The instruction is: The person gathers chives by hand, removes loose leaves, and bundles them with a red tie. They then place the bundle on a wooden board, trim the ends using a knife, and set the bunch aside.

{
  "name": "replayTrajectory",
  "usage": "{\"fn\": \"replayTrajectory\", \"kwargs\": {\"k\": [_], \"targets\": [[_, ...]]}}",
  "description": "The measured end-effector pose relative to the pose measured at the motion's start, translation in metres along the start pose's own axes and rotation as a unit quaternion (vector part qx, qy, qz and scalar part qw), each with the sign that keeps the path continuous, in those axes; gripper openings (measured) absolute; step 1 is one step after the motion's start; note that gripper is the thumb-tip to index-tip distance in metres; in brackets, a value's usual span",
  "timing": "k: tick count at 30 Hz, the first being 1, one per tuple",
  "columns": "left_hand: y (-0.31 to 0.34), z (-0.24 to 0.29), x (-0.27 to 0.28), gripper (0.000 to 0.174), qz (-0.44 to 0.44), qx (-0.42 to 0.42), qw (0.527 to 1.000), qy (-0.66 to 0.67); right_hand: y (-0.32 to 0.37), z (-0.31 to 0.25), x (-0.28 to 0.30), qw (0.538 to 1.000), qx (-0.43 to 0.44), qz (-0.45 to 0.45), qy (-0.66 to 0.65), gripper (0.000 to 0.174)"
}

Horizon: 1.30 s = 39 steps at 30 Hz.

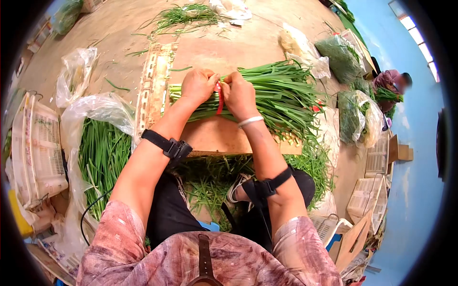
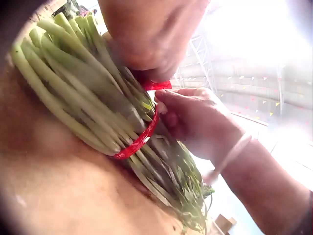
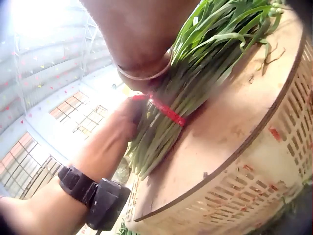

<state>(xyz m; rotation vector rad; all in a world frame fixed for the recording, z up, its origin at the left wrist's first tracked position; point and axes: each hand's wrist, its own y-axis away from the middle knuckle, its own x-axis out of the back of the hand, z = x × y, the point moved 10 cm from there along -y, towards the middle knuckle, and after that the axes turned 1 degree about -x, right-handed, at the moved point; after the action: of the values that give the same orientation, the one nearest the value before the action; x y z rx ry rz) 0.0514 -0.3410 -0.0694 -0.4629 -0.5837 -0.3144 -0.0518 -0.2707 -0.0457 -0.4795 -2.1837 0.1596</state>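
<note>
A thick bundle of long green leafy stalks (image 1: 281, 90) lies across a wooden board (image 1: 217, 136), its pale cut ends to the left. A red ribbon (image 2: 139, 144) loops round the bundle near those ends. My left hand (image 1: 196, 86) and right hand (image 1: 240, 97) meet above the bundle, fingertips close together, each pinching the red ribbon. In the left wrist view a short red piece shows beneath the left fingers. The right wrist view shows the ribbon (image 3: 168, 113) drawn snug round the stalks. The fingers hide the place where the ribbon's ends meet.
The board rests on a slotted plastic crate (image 3: 234, 191). Loose greens (image 1: 105, 152) fill a clear plastic bag at the left. White crates (image 1: 43, 148) stand farther left. Stuffed bags (image 1: 341, 57) line the right side, where another person (image 1: 389, 86) sits by a blue wall.
</note>
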Motion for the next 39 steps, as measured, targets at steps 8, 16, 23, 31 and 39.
{"fn": "replayTrajectory", "kwargs": {"k": [8,16,23,31,39], "targets": [[-0.005,-0.014,-0.005,0.027,-0.052,0.065,0.996,0.02,0.019,-0.041,0.003,0.984,0.142,0.074,0.072,0.022],[-0.005,-0.021,-0.007,0.023,-0.05,0.073,0.993,0.078,0.025,-0.036,0.017,0.956,0.21,0.17,-0.119,0.014],[0.001,0.005,0.014,0.02,0.032,-0.003,0.998,0.044,0.016,-0.028,0.012,0.962,0.195,0.103,-0.159,0.014],[0.004,0.007,0.017,0.016,0.055,-0.003,0.998,-0.002,0.015,-0.034,0.001,0.972,0.216,-0.001,-0.097,0.01],[0.023,0.004,0.028,0.017,0.143,0.013,0.99,-0.019,0.013,-0.02,0.006,0.977,0.161,-0.01,-0.138,0.008]]}}
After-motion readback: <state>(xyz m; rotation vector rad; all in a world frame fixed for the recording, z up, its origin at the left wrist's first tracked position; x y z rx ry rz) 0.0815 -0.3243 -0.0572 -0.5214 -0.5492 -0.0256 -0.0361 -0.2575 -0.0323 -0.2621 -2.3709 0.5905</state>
